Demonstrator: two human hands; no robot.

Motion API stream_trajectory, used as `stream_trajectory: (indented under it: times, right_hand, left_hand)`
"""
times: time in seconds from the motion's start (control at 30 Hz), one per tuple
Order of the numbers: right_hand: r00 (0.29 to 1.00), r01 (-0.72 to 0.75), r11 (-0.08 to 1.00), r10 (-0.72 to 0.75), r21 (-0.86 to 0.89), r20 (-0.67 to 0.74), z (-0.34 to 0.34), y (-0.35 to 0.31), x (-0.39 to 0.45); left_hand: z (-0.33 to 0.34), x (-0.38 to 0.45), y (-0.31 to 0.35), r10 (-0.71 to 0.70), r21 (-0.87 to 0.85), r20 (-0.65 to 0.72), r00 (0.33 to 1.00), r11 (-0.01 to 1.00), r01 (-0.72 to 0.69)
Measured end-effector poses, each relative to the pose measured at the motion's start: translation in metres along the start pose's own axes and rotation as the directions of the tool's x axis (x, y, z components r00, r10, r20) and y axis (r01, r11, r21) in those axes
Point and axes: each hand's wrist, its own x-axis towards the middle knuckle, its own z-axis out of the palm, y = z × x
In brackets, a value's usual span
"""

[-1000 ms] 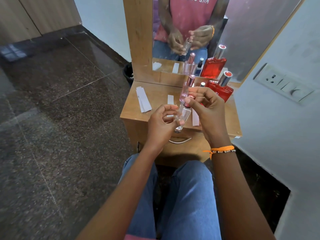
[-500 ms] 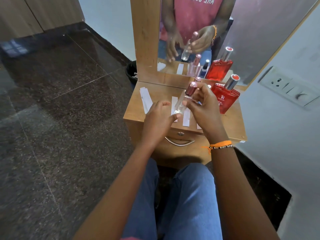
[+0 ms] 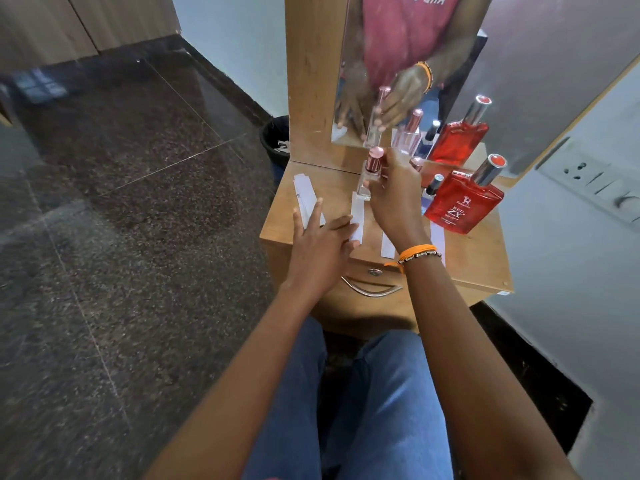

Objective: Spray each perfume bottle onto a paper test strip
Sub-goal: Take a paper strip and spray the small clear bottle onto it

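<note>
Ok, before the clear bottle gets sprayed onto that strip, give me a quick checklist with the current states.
1. Right hand grips clear bottle: ok.
2. Pink cap off: not ok, it is on the bottle.
3. Left hand steadying test strip: ok, fingertips touch its near end.
4. Bottle positioned over strip: ok, at its far end.
5. Nozzle direction: cannot tell, capped.
6. Red bottle out of the way: ok, stands to the right.

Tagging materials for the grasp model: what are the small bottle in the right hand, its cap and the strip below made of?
Small bottle: clear, glossy, see-through, probably glass. Cap: shiny rose-pink, metal or metallised plastic. Strip: flat matte white, looks like paper.
</note>
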Motion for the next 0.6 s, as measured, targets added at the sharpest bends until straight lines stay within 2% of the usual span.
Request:
stream_trajectory:
  times: [0.23,0.6]
  right_hand:
    - [0.998,-0.058,0.998,0.058,-0.036,-0.007,0.0098,0.0020,0.0019]
    - [1.000,-0.001,0.980,-0.002,-0.201,-0.013,0.0103,-0.0042,0.0003]
  left_hand:
    - [0.0009,0.0023,-0.0033,-0.033,-0.097,0.005,0.999,0.995,0.033]
    - [0.0035,0.0026,-0.0046,-0.030,-0.120,-0.003,1.000,0.992,0.030]
